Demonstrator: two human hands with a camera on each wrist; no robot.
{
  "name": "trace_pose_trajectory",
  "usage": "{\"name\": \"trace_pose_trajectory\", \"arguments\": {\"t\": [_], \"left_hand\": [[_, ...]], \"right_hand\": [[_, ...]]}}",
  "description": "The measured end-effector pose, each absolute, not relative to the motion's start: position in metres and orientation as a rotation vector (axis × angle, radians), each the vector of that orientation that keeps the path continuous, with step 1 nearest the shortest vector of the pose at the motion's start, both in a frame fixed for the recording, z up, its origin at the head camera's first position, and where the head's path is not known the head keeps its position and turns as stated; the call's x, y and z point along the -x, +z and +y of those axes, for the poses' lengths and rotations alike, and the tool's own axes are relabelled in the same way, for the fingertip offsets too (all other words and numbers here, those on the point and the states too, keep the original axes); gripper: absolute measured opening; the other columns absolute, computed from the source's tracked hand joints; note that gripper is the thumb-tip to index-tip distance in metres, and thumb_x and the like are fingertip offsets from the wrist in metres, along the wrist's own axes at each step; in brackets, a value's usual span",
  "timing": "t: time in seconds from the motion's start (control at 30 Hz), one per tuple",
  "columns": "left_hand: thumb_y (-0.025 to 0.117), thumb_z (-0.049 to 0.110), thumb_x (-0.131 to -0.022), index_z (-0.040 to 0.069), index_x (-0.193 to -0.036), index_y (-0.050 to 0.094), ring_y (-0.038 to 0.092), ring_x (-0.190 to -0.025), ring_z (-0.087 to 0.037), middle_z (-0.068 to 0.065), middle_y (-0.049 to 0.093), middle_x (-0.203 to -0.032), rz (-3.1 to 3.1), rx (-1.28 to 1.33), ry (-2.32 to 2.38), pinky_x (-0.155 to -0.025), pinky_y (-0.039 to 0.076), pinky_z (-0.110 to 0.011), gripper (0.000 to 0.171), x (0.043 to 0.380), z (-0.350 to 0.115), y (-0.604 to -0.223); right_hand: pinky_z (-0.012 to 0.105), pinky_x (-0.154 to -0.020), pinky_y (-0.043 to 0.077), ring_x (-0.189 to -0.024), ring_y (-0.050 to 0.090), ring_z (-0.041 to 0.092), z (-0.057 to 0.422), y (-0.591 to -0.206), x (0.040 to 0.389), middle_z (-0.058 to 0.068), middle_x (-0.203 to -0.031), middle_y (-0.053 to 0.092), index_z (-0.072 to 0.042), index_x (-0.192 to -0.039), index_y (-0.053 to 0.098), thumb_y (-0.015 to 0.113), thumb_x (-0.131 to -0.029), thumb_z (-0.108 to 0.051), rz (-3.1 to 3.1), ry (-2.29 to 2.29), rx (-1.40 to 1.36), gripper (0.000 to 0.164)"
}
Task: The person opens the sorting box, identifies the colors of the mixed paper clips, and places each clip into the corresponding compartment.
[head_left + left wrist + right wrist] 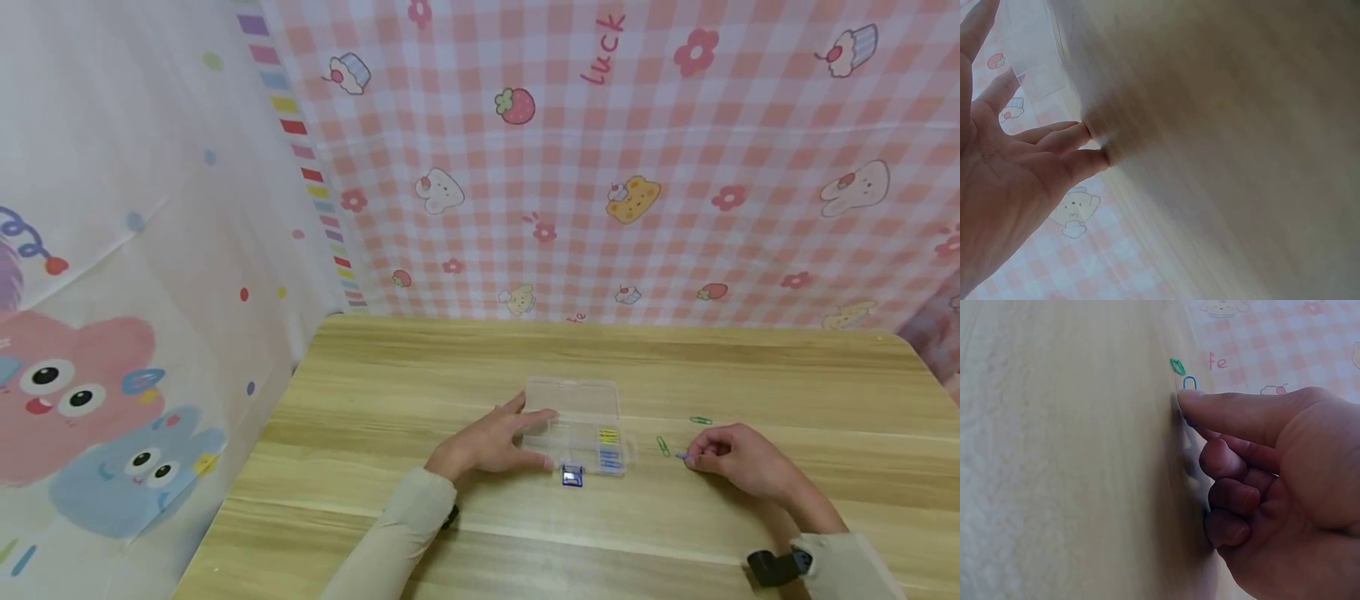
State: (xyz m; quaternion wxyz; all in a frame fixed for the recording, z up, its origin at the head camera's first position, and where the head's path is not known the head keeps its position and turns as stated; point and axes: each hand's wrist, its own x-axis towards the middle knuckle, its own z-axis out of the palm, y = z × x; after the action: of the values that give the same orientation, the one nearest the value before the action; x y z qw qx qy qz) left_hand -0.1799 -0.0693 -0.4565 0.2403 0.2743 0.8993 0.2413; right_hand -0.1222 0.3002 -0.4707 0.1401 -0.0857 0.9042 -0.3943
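Note:
My right hand pinches a blue paper clip between thumb and forefinger, with the other fingers curled in toward the palm. Two green paper clips lie close by on the table: one green paper clip to the left of the hand, another green paper clip behind it. My left hand is at the left side of a clear plastic box, fingers spread, thumb at its front left corner. The box's lid stands raised. Yellow clips and blue clips fill compartments on its right side.
A small dark blue item with a shiny face is at the box's front edge. The wooden table meets a pink checked cloth at the back and a white printed cloth on the left.

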Motion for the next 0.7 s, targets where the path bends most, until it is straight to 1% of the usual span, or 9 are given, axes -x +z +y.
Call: {"name": "trace_pose_trajectory", "arguments": {"t": [0.17, 0.3, 0.57, 0.7], "left_hand": [[0.065, 0.059, -0.088, 0.041, -0.153, 0.035, 0.017, -0.15, -0.038, -0.013, 0.005, -0.166, 2.462, -0.752, 0.66, -0.121, 0.018, -0.054, 0.074, 0.18, -0.069, -0.456], [0.065, 0.058, -0.088, 0.041, -0.153, 0.035, 0.017, -0.149, -0.039, -0.013, 0.006, -0.166, 2.465, -0.747, 0.658, -0.12, 0.019, -0.055, 0.074, 0.179, -0.069, -0.455], [0.066, 0.059, -0.088, 0.042, -0.153, 0.035, 0.016, -0.148, -0.044, -0.013, 0.007, -0.166, 2.472, -0.733, 0.651, -0.118, 0.022, -0.058, 0.074, 0.179, -0.068, -0.455], [0.066, 0.06, -0.087, 0.042, -0.152, 0.035, 0.016, -0.148, -0.045, -0.013, 0.007, -0.166, 2.475, -0.724, 0.653, -0.117, 0.023, -0.059, 0.074, 0.179, -0.069, -0.455]], "right_hand": [[0.022, -0.06, 0.04, -0.067, 0.046, 0.006, 0.3, -0.471, 0.122, 0.0, -0.075, 0.058, -0.008, -0.089, 0.071, 0.072, -0.091, -0.015, 2.611, -1.171, 0.23, 0.007], [0.022, -0.059, 0.04, -0.068, 0.046, 0.006, 0.3, -0.469, 0.121, 0.002, -0.076, 0.058, -0.007, -0.09, 0.072, 0.071, -0.092, -0.015, 2.591, -1.216, 0.226, 0.008], [0.022, -0.053, 0.04, -0.063, 0.046, 0.006, 0.293, -0.456, 0.122, 0.004, -0.076, 0.058, -0.005, -0.097, 0.072, 0.067, -0.094, -0.015, 2.58, -1.254, 0.236, 0.012], [0.023, -0.053, 0.04, -0.064, 0.047, 0.006, 0.285, -0.448, 0.124, 0.002, -0.076, 0.058, -0.005, -0.095, 0.072, 0.068, -0.094, -0.016, 2.609, -1.263, 0.277, 0.011]]}}
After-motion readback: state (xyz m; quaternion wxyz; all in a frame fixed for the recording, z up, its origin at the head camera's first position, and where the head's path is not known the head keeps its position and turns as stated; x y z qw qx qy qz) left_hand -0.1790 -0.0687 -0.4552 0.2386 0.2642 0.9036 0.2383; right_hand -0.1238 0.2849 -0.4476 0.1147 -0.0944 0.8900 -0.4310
